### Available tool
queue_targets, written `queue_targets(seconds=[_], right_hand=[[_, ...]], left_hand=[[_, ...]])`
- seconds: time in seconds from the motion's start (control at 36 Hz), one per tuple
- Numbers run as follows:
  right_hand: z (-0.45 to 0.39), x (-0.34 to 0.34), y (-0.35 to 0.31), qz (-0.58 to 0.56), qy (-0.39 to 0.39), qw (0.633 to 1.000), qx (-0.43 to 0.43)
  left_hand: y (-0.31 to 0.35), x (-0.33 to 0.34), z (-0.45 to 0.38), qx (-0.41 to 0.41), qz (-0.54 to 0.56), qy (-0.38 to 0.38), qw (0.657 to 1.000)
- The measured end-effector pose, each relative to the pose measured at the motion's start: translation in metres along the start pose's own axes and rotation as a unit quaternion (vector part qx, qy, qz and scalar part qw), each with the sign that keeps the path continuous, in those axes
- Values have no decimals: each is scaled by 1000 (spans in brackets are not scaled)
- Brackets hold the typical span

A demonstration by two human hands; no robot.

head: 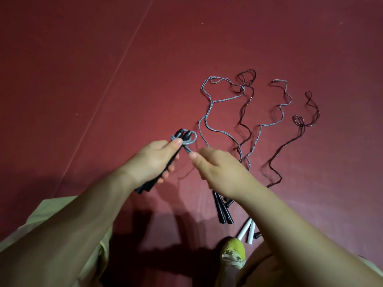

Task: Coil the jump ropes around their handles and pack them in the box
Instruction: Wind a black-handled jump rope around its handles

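Left hand [153,162]: a pair of black handles [163,162] is gripped, fingers curled round them, tips aimed at 1 o'clock.
Right hand [217,170]: the grey rope [187,142] is pinched just beside the handle tops, where a loop is wrapped.
Advice: rope is best kept taut, turns laid close.
Waiting: other ropes [228,112] are spread at 2 o'clock on the red floor [83,79].
Box: not seen.
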State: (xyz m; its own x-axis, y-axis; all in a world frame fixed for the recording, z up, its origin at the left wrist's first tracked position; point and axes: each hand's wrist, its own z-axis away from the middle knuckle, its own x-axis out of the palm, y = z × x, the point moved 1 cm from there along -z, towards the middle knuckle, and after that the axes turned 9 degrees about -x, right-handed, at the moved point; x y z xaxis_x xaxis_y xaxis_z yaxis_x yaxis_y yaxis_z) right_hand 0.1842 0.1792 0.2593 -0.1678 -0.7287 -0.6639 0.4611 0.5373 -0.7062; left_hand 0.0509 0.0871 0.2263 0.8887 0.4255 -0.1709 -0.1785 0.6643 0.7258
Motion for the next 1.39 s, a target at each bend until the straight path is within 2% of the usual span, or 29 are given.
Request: queue_targets(seconds=[0.11, 0.17, 0.31, 0.44, 0.56, 0.61, 0.72, 0.78, 0.81, 0.94, 1.0, 1.08, 1.14, 1.25, 1.39], right_hand=[[3, -5, 1, 148, -29, 988, -32], [4, -11, 1, 172, -19, 984, -50], [8, -21, 0, 101, -13, 989, -108], [10, -32, 3, -50, 14, 992, -115], [6, -36, 12, -209, 17, 973, -95], [5, -34, 18, -278, -6, 958, -74], [4, -27, 15, -453, -56, 889, -34], [4, -20, 8, -538, -48, 842, -6], [2, -15, 7, -558, -30, 829, 16], [-12, -5, 8, -531, 32, 843, 80], [-12, -6, 5, -478, 43, 874, 69], [-6, -4, 3, -315, 49, 948, 15], [-4, 0, 6, -264, 59, 963, -16], [-4, -3, 9, -333, 76, 939, 25], [-5, -4, 16, -416, 101, 902, 55]], left_hand=[[-5, -5, -5, 7, -89, 18, 996], [-6, -6, -6, 18, -169, 33, 985], [-10, -1, -3, 43, -280, 23, 959], [-7, 11, 7, 69, -318, -78, 942], [0, 20, 22, 108, -292, -172, 934], [1, 24, 30, 121, -258, -214, 935], [6, 26, 43, 150, -132, -253, 947], [7, 26, 45, 150, -51, -256, 954], [8, 26, 45, 143, -14, -252, 957], [16, 20, 38, 68, 97, -171, 978], [17, 15, 33, 52, 117, -140, 982], [14, 14, 30, 34, 112, -114, 987], [11, 15, 28, 17, 96, -112, 989], [10, 11, 22, -7, 115, -141, 983], [8, 9, 25, -89, 132, -251, 955]])
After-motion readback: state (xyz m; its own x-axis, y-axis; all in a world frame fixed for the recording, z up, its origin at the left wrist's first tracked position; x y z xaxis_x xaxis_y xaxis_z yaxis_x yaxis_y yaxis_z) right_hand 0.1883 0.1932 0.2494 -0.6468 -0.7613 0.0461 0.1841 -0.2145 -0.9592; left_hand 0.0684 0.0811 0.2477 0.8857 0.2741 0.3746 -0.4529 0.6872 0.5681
